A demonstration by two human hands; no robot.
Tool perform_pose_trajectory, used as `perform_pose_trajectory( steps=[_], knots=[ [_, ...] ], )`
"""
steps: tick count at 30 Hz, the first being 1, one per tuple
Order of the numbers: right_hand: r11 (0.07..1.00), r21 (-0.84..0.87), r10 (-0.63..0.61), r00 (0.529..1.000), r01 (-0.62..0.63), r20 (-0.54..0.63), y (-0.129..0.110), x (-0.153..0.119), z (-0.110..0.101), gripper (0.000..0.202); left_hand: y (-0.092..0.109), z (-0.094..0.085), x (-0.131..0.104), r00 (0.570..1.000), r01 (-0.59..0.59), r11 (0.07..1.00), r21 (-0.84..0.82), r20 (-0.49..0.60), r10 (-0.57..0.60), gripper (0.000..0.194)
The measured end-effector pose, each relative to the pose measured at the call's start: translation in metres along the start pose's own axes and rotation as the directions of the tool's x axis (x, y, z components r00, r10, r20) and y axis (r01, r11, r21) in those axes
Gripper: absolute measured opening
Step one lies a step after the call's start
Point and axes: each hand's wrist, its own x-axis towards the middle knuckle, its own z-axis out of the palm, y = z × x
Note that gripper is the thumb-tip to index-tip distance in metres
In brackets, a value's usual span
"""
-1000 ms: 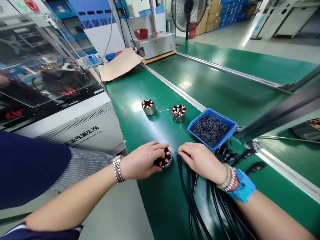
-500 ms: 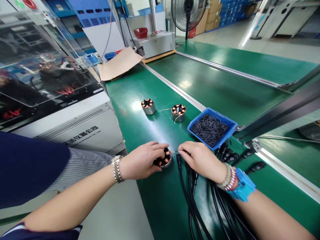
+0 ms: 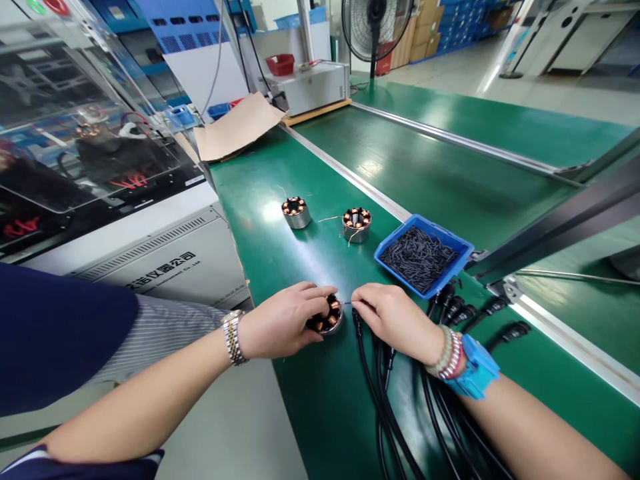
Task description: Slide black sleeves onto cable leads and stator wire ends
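A round stator with copper coils (image 3: 332, 317) sits near the left edge of the green bench, and my left hand (image 3: 287, 321) is wrapped round its left side. From its right side a thin lead runs to my right hand (image 3: 383, 313), whose thumb and forefinger are pinched on a small dark sleeve at the lead. Two more stators, one at the left (image 3: 297, 213) and one at the right (image 3: 357, 225), stand farther back with loose wire ends. Beyond my right hand lies a blue tray (image 3: 466, 255) of short black tubes (image 3: 419, 260).
Black cables (image 3: 383, 400) with connectors lie under and beside my right forearm. A metal rail (image 3: 350, 170) crosses the bench behind the tray. Cardboard (image 3: 240, 127) lies at the back left, beside a white machine (image 3: 200, 267). A slanted metal post (image 3: 550, 220) stands at the right.
My right hand has moved slightly left, closer to the stator, and a dark sleeve now shows at its fingertips on the lead. My left hand has hardly moved.
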Motion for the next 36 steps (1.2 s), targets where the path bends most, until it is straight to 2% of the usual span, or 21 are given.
perform_pose_trajectory(
  steps=[11, 17, 20, 23, 27, 31, 33, 36],
  knots=[
    [0.995, 0.094, 0.029, 0.997, -0.023, -0.065, 0.001, 0.004, 0.015, 0.015, 0.002, -0.001, 0.002, 1.000, 0.009, 0.999, 0.040, -0.001, -0.009, 0.015],
    [0.987, 0.159, 0.013, 0.993, 0.007, -0.121, 0.003, 0.008, 0.017, 0.014, 0.006, 0.002, 0.000, 0.998, 0.043, 0.998, 0.055, -0.037, -0.041, 0.012],
    [0.993, 0.115, -0.016, 0.988, 0.034, -0.152, 0.001, 0.004, 0.022, 0.018, 0.007, 0.005, 0.001, 0.996, 0.070, 0.996, 0.061, -0.061, -0.066, 0.015],
    [0.996, 0.069, -0.051, 0.989, 0.060, -0.137, -0.005, -0.004, 0.029, 0.018, 0.006, 0.008, 0.001, 0.990, 0.111, 0.992, 0.065, -0.096, -0.105, 0.018],
    [0.996, 0.087, -0.010, 0.993, 0.021, -0.120, -0.014, -0.010, 0.034, 0.017, 0.006, 0.008, 0.000, 0.987, 0.123, 0.990, 0.064, -0.108, -0.115, 0.026],
    [0.994, 0.108, -0.023, 0.993, 0.036, -0.116, -0.009, -0.005, 0.021, 0.019, 0.001, 0.002, 0.007, 0.984, 0.152, 0.987, 0.044, -0.101, -0.147, 0.040],
    [0.994, 0.104, -0.005, 0.977, 0.028, -0.214, 0.000, -0.002, 0.007, 0.020, -0.009, -0.004, 0.020, 0.982, 0.157, 0.987, 0.044, -0.116, -0.151, 0.043],
    [0.992, 0.123, 0.078, 0.908, -0.029, -0.411, 0.013, -0.003, -0.018, 0.021, -0.031, -0.015, 0.050, 0.975, 0.134, 0.987, 0.083, -0.191, -0.117, 0.050]
  ],
)
